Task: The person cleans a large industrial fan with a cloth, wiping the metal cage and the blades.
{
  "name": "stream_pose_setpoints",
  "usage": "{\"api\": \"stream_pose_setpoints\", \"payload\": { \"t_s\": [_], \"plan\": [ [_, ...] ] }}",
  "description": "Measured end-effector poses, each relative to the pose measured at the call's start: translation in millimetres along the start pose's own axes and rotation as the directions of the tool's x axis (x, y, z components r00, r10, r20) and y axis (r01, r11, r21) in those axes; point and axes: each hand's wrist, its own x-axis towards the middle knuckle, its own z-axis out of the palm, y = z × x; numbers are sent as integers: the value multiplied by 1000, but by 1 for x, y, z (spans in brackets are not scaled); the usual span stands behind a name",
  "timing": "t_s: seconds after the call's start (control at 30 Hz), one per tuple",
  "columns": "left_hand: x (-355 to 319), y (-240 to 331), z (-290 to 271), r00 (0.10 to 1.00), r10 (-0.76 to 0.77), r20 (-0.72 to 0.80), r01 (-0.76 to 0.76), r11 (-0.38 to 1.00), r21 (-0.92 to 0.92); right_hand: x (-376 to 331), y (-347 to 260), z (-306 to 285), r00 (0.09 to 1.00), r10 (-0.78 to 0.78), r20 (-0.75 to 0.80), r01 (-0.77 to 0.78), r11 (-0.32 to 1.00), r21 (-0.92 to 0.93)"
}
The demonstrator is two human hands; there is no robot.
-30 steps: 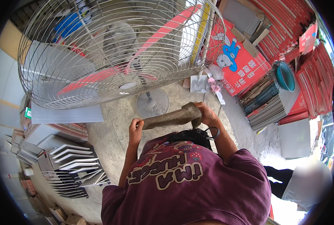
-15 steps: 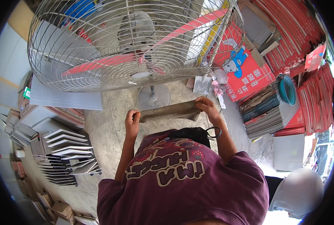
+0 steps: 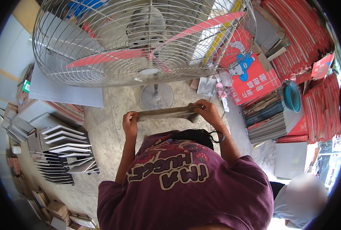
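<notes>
A greyish-brown cloth (image 3: pixel 162 113) is stretched taut between my two hands, in front of my body and above the concrete floor. My left hand (image 3: pixel 130 119) pinches its left end, fingers closed. At the other end, my right hand (image 3: pixel 207 110) grips the cloth near its corner, and a short flap hangs down beside those fingers. The cloth looks dusty and narrow, seen nearly edge-on. Around my right wrist sits a dark band (image 3: pixel 218 137).
A large caged floor fan (image 3: pixel 149 71) with red blades stands just beyond my hands. Tile racks (image 3: pixel 69 143) are on the left. Red cartons (image 3: pixel 254 82), stacked tiles and a teal basin (image 3: pixel 292 96) line the right. Another person (image 3: pixel 299 201) is at the lower right.
The cloth has gone from a broader hanging sheet to a narrower taut strip. Both hands have shifted slightly left, still gripping its ends.
</notes>
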Motion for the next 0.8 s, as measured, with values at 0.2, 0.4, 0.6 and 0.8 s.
{"api": "stream_pose_setpoints", "payload": {
  "t_s": [0.2,0.4,0.6,0.8],
  "plan": [
    [-3,24,0,978,-182,106,206,929,-306,0,3,0,999,32,-7,-32,999,34],
    [1,15,-11,978,-105,182,153,950,-274,3,-11,-7,1000,9,-30,-6,995,103],
    [2,28,-19,960,0,281,50,984,-170,7,-33,-22,998,-24,-62,32,989,144],
    [-2,61,-22,918,283,277,-298,954,15,9,-62,-31,991,-65,-121,77,992,96]
  ]
}}
